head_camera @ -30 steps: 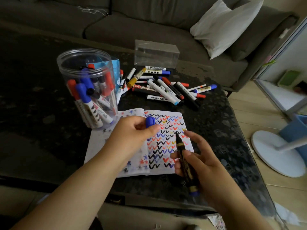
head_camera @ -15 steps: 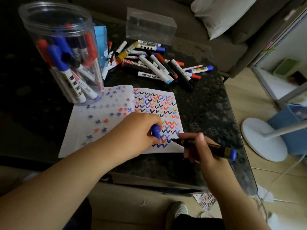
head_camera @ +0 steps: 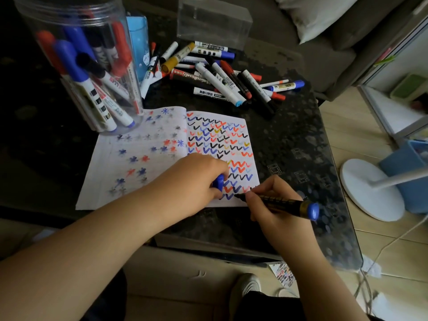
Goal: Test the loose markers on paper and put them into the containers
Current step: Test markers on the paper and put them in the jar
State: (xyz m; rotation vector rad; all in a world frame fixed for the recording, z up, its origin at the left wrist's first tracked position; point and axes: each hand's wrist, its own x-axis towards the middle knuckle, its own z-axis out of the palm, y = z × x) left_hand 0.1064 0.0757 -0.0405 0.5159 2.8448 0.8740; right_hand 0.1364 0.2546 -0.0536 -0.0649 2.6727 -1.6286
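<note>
Nearest me, my right hand [head_camera: 269, 206] pinches a black marker [head_camera: 281, 202], blue end cap pointing right, tip down on the bottom edge of the paper [head_camera: 129, 167] among the check marks. My left hand [head_camera: 193, 181] rests on the paper just beside it, fingers curled round a blue cap [head_camera: 218, 181]. The hands sit close together, not touching. The paper lies flat on the dark table [head_camera: 301, 147]. Further back left, the clear round jar [head_camera: 81, 66] stands upright at the paper's corner, markers inside. Behind the paper lies the loose marker pile [head_camera: 222, 75]. Beyond it a clear box [head_camera: 214, 22].
</note>
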